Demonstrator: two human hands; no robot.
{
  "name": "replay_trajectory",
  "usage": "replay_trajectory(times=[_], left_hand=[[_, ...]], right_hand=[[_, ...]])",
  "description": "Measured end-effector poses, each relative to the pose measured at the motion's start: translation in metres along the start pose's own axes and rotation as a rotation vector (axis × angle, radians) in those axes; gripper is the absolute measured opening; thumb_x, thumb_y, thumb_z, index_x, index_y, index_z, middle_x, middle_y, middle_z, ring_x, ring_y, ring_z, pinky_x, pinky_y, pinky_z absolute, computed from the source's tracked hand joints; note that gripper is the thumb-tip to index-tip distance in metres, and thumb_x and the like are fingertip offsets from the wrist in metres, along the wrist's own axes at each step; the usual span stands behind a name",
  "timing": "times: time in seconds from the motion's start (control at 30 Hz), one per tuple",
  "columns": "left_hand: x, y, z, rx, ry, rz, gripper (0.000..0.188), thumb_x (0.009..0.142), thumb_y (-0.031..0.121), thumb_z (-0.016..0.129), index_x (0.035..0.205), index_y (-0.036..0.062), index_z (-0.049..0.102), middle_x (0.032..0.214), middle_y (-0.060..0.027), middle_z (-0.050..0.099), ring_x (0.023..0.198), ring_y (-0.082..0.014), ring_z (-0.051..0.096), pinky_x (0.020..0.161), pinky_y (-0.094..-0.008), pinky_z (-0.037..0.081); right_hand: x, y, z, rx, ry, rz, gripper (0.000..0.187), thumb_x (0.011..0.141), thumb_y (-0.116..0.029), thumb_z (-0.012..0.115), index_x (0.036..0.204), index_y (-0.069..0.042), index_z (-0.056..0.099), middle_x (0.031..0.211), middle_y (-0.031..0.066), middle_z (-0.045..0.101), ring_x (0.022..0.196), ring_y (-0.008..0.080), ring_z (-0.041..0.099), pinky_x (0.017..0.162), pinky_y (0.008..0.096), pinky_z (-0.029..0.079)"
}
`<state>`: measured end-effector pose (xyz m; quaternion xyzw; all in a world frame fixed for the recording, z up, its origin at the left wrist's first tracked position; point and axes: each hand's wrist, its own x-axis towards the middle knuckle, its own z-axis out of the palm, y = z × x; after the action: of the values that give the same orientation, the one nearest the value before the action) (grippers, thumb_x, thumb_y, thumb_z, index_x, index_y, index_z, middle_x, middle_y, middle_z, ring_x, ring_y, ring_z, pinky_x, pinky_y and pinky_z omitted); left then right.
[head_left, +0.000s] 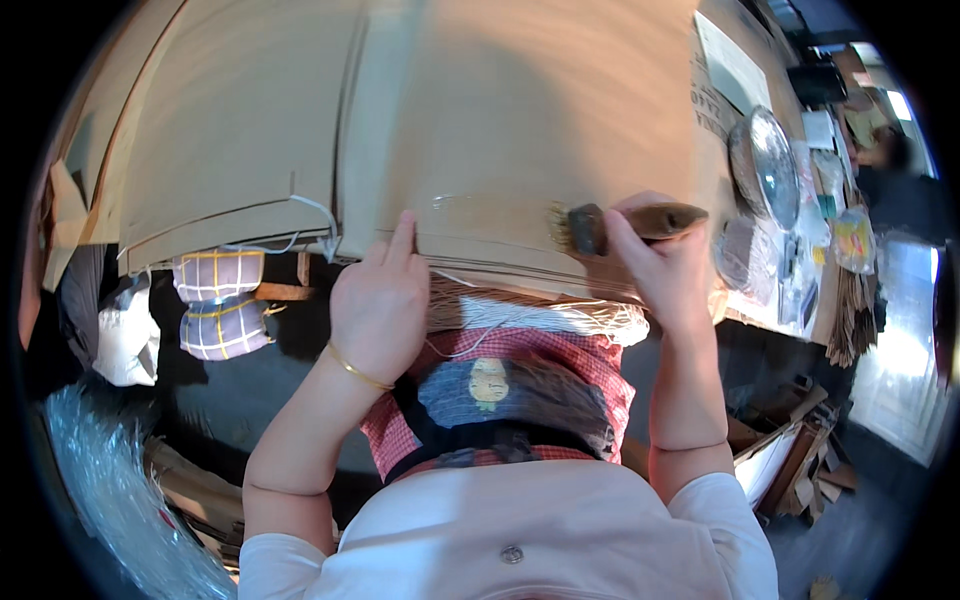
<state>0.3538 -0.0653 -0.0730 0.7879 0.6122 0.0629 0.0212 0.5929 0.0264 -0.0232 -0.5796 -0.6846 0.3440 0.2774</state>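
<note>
A brown cardboard sheet [520, 120] lies flat in front of me on a stack of similar sheets. Fingers wrapped round its wooden handle, my right hand [660, 270] holds a flat paintbrush [587, 231] whose bristles point left, low over the sheet's near part. Whether the bristle tips touch the cardboard I cannot tell. A wet, shiny streak [470, 203] shows left of the brush. My left hand [380, 305], a gold bangle on its wrist, rests at the sheet's near edge with the index finger stretched out on the cardboard and holds nothing visible.
White string [320, 215] loops over the stack to the left. A round metal bowl [765, 168] and clear plastic bags stand at the right. Pale cords [560, 315] hang over my lap. Below left are checked cloth bundles [222, 300] and clear plastic film [125, 490]; cardboard scraps [800, 455] lie lower right.
</note>
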Motion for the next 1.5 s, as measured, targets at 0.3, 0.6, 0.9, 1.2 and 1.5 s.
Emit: replay_trajectory(times=[0.3,0.6,0.9,1.2,1.5], left_hand=[[0.004,0.006,0.003,-0.067,-0.069,-0.071,0.008,0.071,-0.001,0.054,0.067,-0.0003,0.047,0.127,-0.0212,0.051,0.08,-0.0313,0.059,0.069,-0.0382,0.049],[-0.001,0.004,-0.005,-0.068,-0.118,-0.061,0.009,0.078,0.002,0.055,0.072,-0.0034,0.05,0.13,-0.0228,0.047,0.081,-0.0333,0.058,0.07,-0.0377,0.048],[-0.021,0.026,-0.088,-0.92,-0.163,-0.003,0.007,0.078,0.002,0.058,0.074,-0.0037,0.058,0.071,-0.0128,0.059,0.058,-0.0216,0.054,0.052,-0.0272,0.039],[-0.022,0.012,-0.133,-0.62,0.083,-0.031,0.006,0.076,-0.007,0.058,0.08,-0.0044,0.062,0.068,-0.0067,0.056,0.06,-0.0124,0.048,0.053,-0.0223,0.034],[0.055,-0.053,-0.005,-0.828,-0.014,-0.23,0.005,0.08,0.001,0.066,0.084,-0.0018,0.066,0.072,-0.0025,0.059,0.068,-0.0081,0.054,0.063,-0.0214,0.044]], right_hand=[[0.0,0.047,-0.041,-0.455,0.167,0.051,0.021,0.075,-0.018,0.065,0.066,0.0,0.059,0.059,0.0155,0.061,0.056,0.0256,0.064,0.054,0.0353,0.05],[-0.031,0.092,-0.15,0.492,0.538,-0.104,0.016,0.086,-0.007,0.061,0.1,0.001,0.066,0.089,0.0069,0.065,0.069,0.0075,0.054,0.06,0.0202,0.042],[-0.083,0.137,-0.133,-0.499,0.308,-0.176,0.043,0.07,0.016,0.044,0.106,0.001,0.062,0.103,0.0152,0.062,0.086,0.0295,0.063,0.076,0.0362,0.051],[-0.108,0.086,-0.044,0.464,-0.448,-0.243,0.013,0.084,-0.006,0.062,0.094,-0.003,0.068,0.082,0.0078,0.062,0.074,0.0181,0.058,0.066,0.0312,0.047],[-0.014,0.13,-0.087,0.235,-0.077,0.176,0.01,0.075,-0.005,0.068,0.083,0.001,0.067,0.064,0.0022,0.058,0.064,0.0069,0.053,0.061,0.0215,0.043]])
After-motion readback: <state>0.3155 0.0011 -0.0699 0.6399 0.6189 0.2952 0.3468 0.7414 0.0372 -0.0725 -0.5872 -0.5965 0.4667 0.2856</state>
